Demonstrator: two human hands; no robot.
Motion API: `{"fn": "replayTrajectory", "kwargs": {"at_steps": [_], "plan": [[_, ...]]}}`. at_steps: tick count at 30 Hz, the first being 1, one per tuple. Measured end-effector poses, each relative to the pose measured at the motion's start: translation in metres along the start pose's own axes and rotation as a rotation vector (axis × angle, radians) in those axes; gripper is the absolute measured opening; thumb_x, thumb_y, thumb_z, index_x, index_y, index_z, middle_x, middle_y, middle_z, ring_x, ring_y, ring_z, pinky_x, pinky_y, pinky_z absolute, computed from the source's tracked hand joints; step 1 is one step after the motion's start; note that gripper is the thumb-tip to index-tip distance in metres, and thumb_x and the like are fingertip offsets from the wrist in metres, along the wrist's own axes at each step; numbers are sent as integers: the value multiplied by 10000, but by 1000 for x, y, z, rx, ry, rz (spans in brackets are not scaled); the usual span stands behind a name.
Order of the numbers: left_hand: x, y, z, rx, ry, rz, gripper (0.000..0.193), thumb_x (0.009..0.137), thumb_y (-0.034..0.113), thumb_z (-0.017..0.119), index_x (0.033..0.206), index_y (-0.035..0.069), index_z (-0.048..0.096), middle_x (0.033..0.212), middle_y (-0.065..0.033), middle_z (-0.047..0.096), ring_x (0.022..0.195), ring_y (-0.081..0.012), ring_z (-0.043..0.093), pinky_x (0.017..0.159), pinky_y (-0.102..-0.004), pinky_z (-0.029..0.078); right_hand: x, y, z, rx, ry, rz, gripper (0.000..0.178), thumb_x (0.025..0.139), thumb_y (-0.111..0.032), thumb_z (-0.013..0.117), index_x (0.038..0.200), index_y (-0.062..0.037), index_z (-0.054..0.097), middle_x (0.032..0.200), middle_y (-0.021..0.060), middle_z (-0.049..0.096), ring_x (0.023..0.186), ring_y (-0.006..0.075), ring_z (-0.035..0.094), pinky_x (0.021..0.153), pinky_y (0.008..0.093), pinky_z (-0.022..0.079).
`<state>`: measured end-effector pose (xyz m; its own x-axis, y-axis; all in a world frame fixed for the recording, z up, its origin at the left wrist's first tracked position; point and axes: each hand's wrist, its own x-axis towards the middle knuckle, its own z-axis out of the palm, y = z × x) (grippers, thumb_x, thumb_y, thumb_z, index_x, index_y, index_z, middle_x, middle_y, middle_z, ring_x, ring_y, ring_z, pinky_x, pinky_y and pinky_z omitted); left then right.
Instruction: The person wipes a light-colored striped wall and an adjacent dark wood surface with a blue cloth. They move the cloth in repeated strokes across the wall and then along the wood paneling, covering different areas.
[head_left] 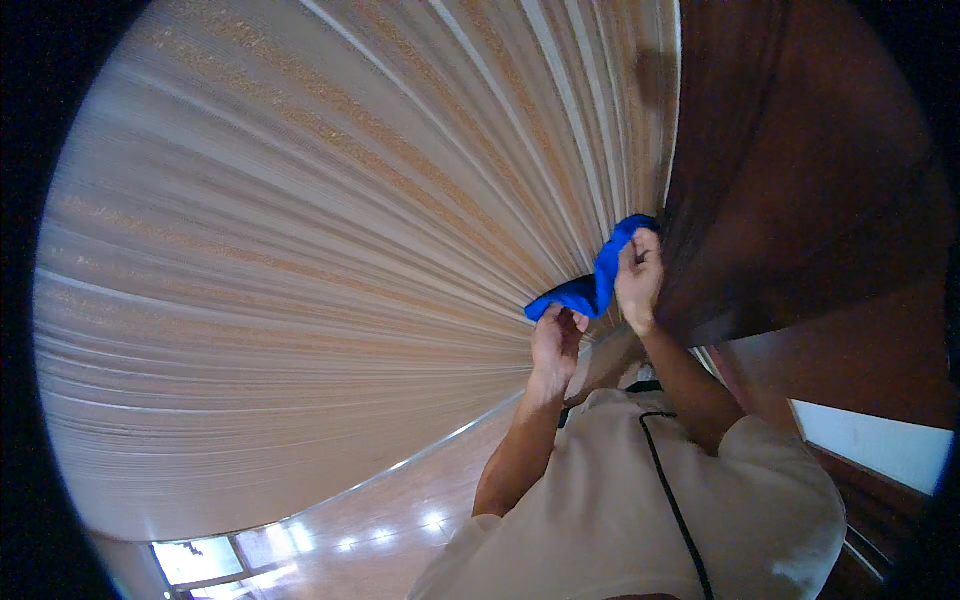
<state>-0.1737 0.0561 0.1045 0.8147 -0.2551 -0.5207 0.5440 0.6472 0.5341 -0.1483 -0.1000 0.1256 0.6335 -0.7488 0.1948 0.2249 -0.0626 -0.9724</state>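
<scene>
A strip of bright blue cloth (pixel 604 268) bends in an S shape between my two hands, in front of a sheer striped curtain (pixel 330 200). My left hand (pixel 556 342) has its fingers closed on the lower left part of the cloth. Higher and to the right, my right hand (pixel 641 282) grips the other part near the curtain's right edge. The curtain's folds, in beige, white and gold, draw together toward my hands. Whether the cloth passes around the curtain is hidden.
A dark brown wood panel (pixel 800 180) stands right beside the curtain. Below the curtain's hem lies a shiny floor (pixel 400 510) with light reflections. A bright window (pixel 198 562) shows at the lower left, and a white patch (pixel 875 440) at the right.
</scene>
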Motion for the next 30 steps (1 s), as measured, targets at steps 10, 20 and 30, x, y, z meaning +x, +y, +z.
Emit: {"fn": "replayTrajectory", "kwargs": {"at_steps": [10, 20, 30], "plan": [[-65, 60, 69, 65, -231, 164, 200, 1024, 260, 567, 912, 129, 669, 870, -1, 675, 881, -151, 638, 855, -332, 529, 14, -132, 33, 32, -83, -407, 145, 1005, -78, 619, 1143, -33, 627, 1010, 57, 656, 925, 157, 613, 848, 306, 503], [-131, 100, 157, 59, -148, 205, 179, 1046, 210, 557, 957, 84, 648, 877, -39, 671, 848, -169, 669, 762, -292, 570, 60, -241, 30, 68, 143, -445, 205, 997, -76, 627, 1188, -3, 646, 1102, 98, 693, 998, 194, 649, 910, 328, 515], [-138, 113, 176, 53, -187, 233, 227, 1046, 212, 561, 869, 95, 643, 830, -25, 655, 833, -146, 643, 679, -260, 514, 62, -254, 36, 28, -15, -361, 178, 959, -32, 676, 1132, -2, 703, 1024, 30, 714, 881, 105, 640, 816, 271, 528]]}}
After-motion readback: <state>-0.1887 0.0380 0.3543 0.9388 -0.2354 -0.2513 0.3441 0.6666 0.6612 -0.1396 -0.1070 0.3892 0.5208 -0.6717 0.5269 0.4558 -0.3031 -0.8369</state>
